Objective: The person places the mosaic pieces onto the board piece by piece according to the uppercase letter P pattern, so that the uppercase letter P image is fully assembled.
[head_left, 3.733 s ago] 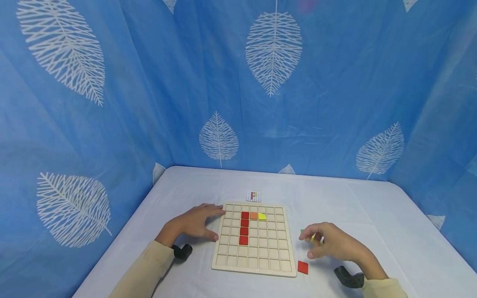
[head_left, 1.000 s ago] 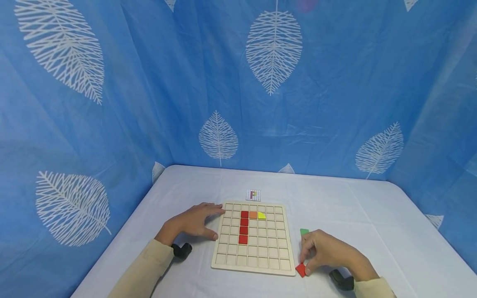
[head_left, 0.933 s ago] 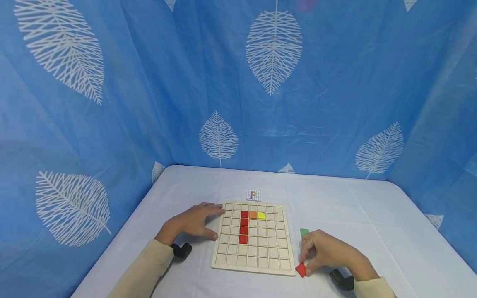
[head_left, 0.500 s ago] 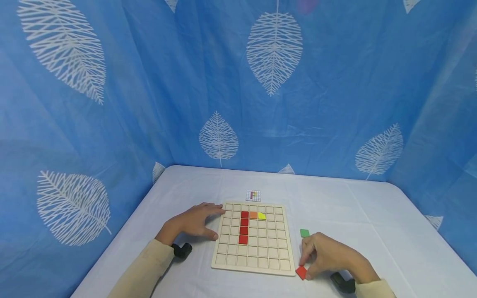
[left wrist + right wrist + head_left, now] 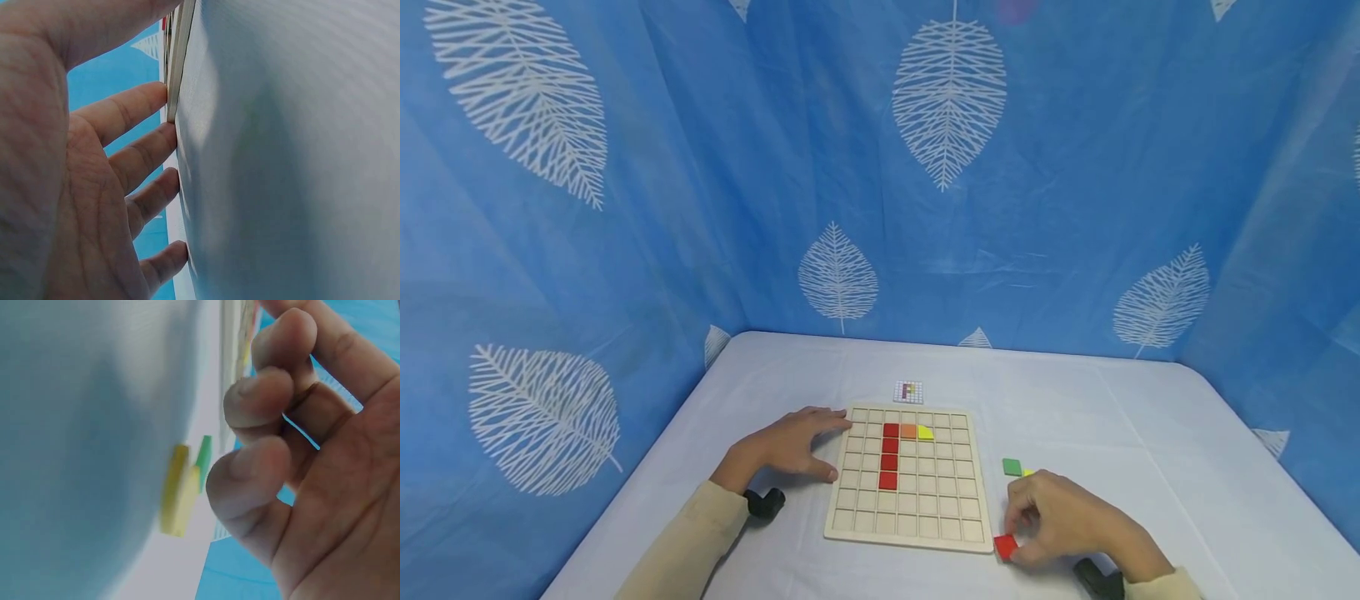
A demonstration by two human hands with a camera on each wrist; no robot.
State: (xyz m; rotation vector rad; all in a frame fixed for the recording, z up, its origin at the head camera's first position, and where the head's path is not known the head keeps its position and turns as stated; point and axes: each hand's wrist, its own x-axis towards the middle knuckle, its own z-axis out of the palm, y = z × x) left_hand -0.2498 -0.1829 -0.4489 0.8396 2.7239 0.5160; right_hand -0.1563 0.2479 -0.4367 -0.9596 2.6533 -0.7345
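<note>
My right hand (image 5: pixel 1063 521) pinches a red square tile (image 5: pixel 1005 547) between thumb and forefinger, beside the near right corner of the wooden grid board (image 5: pixel 907 540). In the right wrist view its other fingers are curled, and the tile is out of sight. My left hand (image 5: pixel 790 446) lies spread at the board's left edge; its fingertips (image 5: pixel 159 97) touch the rim in the left wrist view. On the board, a column of red tiles (image 5: pixel 889 462) stands with an orange tile (image 5: pixel 908 432) and a yellow round-cornered tile (image 5: pixel 926 433) to the right of its top.
Right of the board lie a green tile (image 5: pixel 1012 467) and a yellow piece (image 5: pixel 1027 472), partly hidden by my right hand. Behind the board rests a small pattern card (image 5: pixel 908 392). Blue leaf-print cloth (image 5: pixel 1045 208) surrounds the white table (image 5: pixel 1075 400) at the back and sides.
My right hand came down toward me from near the green tile and took hold of the red tile, which has since turned in its fingers. The left hand has stayed in place.
</note>
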